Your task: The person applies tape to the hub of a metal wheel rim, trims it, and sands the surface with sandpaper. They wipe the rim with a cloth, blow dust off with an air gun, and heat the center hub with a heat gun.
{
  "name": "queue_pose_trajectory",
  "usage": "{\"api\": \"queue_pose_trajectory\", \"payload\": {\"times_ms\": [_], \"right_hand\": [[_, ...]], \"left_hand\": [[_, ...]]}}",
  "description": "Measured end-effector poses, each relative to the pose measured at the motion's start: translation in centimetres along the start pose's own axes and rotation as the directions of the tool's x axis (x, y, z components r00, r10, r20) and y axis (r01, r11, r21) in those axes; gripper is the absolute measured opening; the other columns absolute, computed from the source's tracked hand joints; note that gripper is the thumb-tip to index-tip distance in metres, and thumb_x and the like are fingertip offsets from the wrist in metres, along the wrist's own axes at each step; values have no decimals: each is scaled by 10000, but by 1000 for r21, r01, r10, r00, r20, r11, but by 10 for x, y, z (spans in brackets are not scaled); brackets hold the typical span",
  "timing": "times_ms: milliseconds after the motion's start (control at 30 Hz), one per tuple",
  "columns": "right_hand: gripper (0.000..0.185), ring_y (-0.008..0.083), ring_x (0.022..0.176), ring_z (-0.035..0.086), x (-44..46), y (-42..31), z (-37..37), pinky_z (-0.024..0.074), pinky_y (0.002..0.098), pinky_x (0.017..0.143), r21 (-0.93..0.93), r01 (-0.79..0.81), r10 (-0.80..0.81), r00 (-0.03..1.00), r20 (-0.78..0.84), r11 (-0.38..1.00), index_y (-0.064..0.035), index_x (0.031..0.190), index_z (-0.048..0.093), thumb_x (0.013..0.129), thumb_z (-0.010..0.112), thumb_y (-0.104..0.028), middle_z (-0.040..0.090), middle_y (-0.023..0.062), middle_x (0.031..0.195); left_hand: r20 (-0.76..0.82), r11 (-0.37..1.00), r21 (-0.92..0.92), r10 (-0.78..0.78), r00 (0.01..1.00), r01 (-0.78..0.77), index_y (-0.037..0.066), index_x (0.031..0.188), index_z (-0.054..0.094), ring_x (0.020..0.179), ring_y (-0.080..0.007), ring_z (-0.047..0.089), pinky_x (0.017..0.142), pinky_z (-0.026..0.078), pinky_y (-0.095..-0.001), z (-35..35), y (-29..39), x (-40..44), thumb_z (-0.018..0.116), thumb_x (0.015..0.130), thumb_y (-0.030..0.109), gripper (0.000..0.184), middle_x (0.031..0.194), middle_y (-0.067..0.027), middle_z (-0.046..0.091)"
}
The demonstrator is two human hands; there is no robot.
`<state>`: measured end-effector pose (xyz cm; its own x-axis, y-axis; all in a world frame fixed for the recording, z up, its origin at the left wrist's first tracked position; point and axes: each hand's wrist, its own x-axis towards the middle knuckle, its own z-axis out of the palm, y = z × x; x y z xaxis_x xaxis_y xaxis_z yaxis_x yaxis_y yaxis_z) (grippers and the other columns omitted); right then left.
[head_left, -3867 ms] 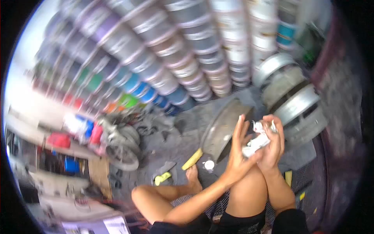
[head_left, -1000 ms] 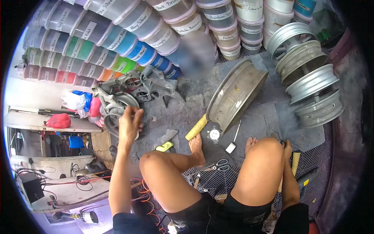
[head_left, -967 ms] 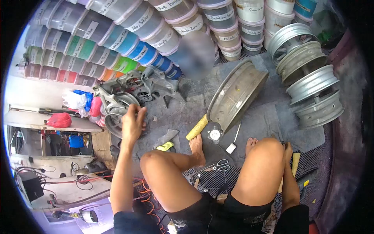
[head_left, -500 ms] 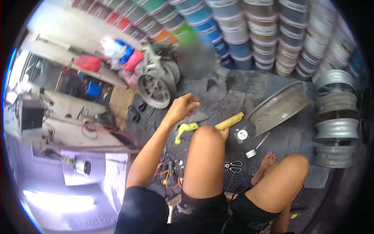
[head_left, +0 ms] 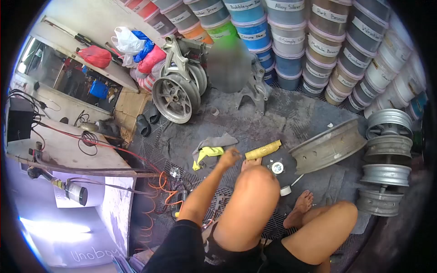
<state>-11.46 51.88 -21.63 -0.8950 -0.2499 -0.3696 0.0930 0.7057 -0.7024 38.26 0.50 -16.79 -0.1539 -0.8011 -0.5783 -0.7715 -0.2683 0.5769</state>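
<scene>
My left hand (head_left: 230,158) is low over the floor with its fingers loosely bent and nothing visible in them. Just left of it, a neon yellow-green cloth (head_left: 208,154) lies against a grey cloth (head_left: 218,142). A rolled yellow sheet (head_left: 264,149) rests to the hand's right, by my left foot (head_left: 251,164). Near my left knee are a round white-centred item (head_left: 276,168) and a white roll (head_left: 285,190), with a thin stick beside it. My right hand is out of sight; only a bit of arm shows under the right thigh.
A bare wheel rim (head_left: 330,145) leans at right, beside a stack of rims (head_left: 387,164). Motorcycle wheels (head_left: 176,100) and metal frame parts (head_left: 259,88) stand ahead. Labelled tubs (head_left: 287,41) line the back. An orange coiled hose (head_left: 159,182) trails by the bench (head_left: 68,150).
My left hand has dropped from above the cloths to low between the yellow-green cloth and the yellow roll. My left knee has shifted right; scissors seen earlier are now hidden.
</scene>
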Motion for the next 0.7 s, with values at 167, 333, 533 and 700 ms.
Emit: {"api": "queue_pose_trajectory", "payload": {"times_ms": [167,333,533,700], "right_hand": [[355,305,1193,573,5,-14,-15,448,388,1024,-28,-27,27,999,-24,999,42,1271,549,1009,528,-197,604,208,1265],[375,290,1209,567,17,-46,-38,447,380,1039,-14,14,-15,998,-55,1000,39,1293,543,1016,531,-213,599,199,1282],[400,273,1228,560,43,-165,-75,446,371,1057,223,344,-316,936,-155,912,36,1320,535,1025,535,-233,594,188,1302],[366,218,1190,576,-21,-382,-60,426,297,1005,166,629,-632,774,-41,759,17,1281,563,1032,518,-248,614,144,1268]], "left_hand": [[-129,991,-110,57,990,-71,156,1287,610,986,-300,693,864,544,-398,101,-37,52,724,847,277,471,1062,-171,718],[-154,917,-355,-253,955,185,54,1123,713,914,-228,697,811,540,-359,104,11,40,696,856,153,286,1007,-155,731],[-42,726,-680,99,994,-101,-20,1062,716,737,-133,645,664,532,-272,42,51,34,721,808,71,270,864,-68,713],[-134,848,-192,476,869,-494,-23,1147,688,836,-172,695,763,555,-284,-73,109,-22,698,836,126,345,954,-126,737]]}}
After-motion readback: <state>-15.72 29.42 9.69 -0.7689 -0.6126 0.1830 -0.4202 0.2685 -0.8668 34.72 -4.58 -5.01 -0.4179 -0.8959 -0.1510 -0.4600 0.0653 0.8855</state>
